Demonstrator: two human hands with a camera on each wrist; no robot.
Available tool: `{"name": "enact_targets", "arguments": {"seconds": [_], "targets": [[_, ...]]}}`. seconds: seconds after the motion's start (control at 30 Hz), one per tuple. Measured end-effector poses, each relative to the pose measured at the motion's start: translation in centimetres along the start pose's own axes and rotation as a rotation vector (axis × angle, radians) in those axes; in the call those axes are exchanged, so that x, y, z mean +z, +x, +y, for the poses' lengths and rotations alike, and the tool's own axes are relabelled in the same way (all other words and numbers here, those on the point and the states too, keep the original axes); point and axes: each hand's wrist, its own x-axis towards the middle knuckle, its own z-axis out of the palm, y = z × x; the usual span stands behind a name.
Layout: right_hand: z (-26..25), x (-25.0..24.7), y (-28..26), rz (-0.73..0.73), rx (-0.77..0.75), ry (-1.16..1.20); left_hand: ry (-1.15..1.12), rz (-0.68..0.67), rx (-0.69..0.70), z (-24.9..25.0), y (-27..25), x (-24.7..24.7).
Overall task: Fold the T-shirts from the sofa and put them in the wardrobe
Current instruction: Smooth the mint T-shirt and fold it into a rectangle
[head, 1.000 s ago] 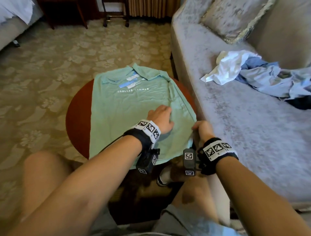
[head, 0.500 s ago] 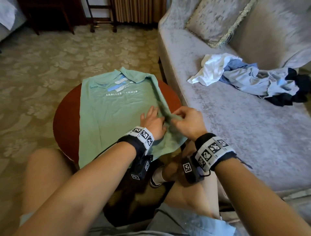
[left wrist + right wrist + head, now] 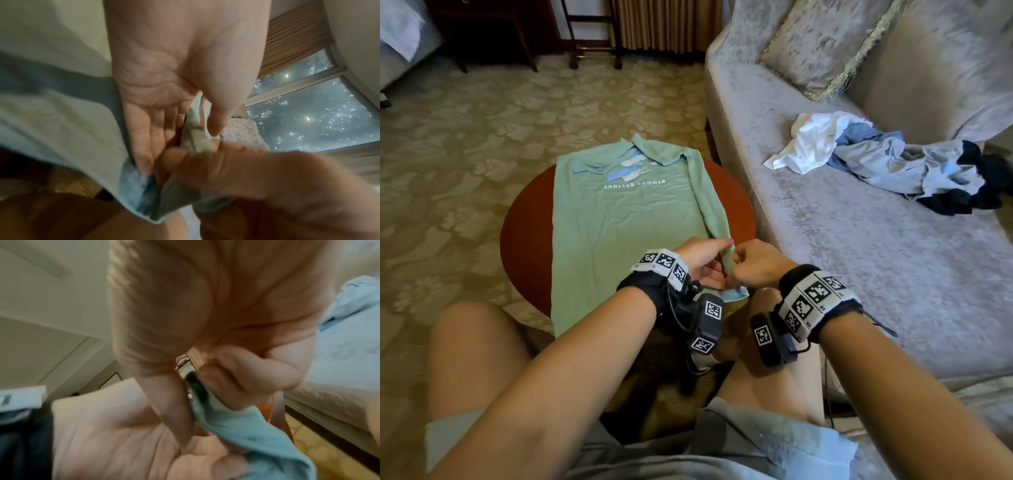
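A mint-green T-shirt (image 3: 626, 219) printed "ENDLESS SUMMER" lies flat on a round red-brown table (image 3: 524, 233), its right side folded inward along its length. My right hand (image 3: 753, 262) pinches the folded edge near the hem, seen as green cloth (image 3: 236, 423) between thumb and fingers in the right wrist view. My left hand (image 3: 705, 260) stands edge-on beside it, fingers straight against the fabric (image 3: 61, 129), palm facing the right hand. More shirts (image 3: 887, 164), white, light blue and dark, lie heaped on the grey sofa (image 3: 859, 274).
The sofa runs along the right with a cushion (image 3: 822, 37) at its back. Patterned carpet (image 3: 465, 137) surrounds the table. Dark furniture legs (image 3: 585, 41) stand at the far wall and a bed corner (image 3: 400, 37) shows top left. My bare knees are under the table's near edge.
The right hand has carried the shirt's right edge inward over the body, making a long fold. The left hand rose from lying flat to standing on edge against the fold.
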Motion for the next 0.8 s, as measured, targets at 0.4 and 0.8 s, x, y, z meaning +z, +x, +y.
{"name": "enact_targets", "arguments": {"seconds": [0.4,0.8], "targets": [[3.5,1.0,-0.7,0.061,0.003,0.406,-0.151,0.030,0.031,-0.6,-0.7,0.7],[5.0,1.3,-0.8,0.161,-0.083,0.549,-0.212,0.053,0.040,-1.0,-0.8,0.9]]}}
